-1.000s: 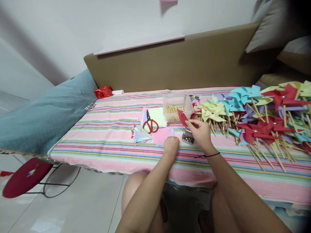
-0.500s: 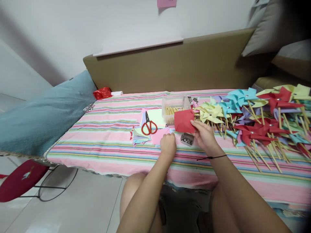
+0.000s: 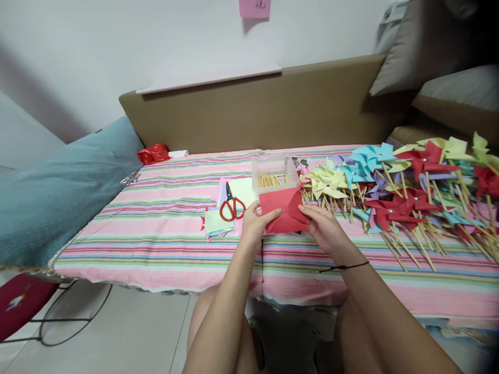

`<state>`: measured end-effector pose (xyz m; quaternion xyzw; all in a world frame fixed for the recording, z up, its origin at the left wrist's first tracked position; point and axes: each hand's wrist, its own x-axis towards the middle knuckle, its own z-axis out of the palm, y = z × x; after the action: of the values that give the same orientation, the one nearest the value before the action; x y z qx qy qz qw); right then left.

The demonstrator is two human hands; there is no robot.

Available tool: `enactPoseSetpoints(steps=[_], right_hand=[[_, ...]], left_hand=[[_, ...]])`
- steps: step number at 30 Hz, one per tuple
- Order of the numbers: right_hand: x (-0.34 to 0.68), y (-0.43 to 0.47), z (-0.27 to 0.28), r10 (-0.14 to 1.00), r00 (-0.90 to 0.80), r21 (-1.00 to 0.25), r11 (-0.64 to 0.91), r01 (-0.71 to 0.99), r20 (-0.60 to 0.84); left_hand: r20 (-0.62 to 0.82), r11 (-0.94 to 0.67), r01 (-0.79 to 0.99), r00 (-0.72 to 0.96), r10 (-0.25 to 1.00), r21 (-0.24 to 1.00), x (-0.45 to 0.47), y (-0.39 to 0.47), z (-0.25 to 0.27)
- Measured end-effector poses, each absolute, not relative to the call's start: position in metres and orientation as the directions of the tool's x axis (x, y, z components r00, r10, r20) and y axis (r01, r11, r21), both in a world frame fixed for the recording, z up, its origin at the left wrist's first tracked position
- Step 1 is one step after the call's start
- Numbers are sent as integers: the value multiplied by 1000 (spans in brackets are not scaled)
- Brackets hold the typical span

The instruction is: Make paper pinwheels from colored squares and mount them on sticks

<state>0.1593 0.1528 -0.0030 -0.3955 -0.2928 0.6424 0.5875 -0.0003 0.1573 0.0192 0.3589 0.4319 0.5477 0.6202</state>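
Note:
Between my two hands is a red square of paper with cuts or creases running in from its corners. My left hand pinches its left side, thumb on top. At the right edge, my right hand grips it between thumb and fingers. Left of the paper, black-bladed scissors with red handles lie on a stack of coloured paper sheets. Just behind the paper stands a clear plastic box holding wooden sticks. The small tray of metal fasteners is hidden beneath the red paper.
Many finished paper pinwheels on sticks cover the right side of the striped cloth. A red plastic bag lies at the back left, near a blue-covered armrest. On the floor at left stands a red stool.
My left hand has come up from the paper stack and taken hold of the red paper's left side. The paper now lies lower and more to the front, held by both hands.

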Motion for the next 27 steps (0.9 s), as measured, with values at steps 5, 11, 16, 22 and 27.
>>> enactPoseSetpoints(steps=[5, 11, 16, 22, 27], right_hand=[[161, 158, 1, 986, 113, -887, -59, -458, -124], [159, 161, -1, 980, 182, -926, -6, -377, -80], [157, 161, 2, 978, 189, -929, -15, -370, -91], [157, 160, 5, 976, 201, -926, 0, -378, -83], [158, 161, 3, 967, 241, -916, 23, -400, -81]], left_hand=[[-180, 175, -251, 2, 984, 952, 0, 155, 19], [-193, 185, -207, -16, 981, 961, 0, 156, 17], [-154, 150, -76, -49, 987, 986, 0, 160, 11], [-146, 142, -54, -66, 987, 988, 0, 160, 10], [-121, 120, -29, -54, 991, 992, 0, 161, 10]])
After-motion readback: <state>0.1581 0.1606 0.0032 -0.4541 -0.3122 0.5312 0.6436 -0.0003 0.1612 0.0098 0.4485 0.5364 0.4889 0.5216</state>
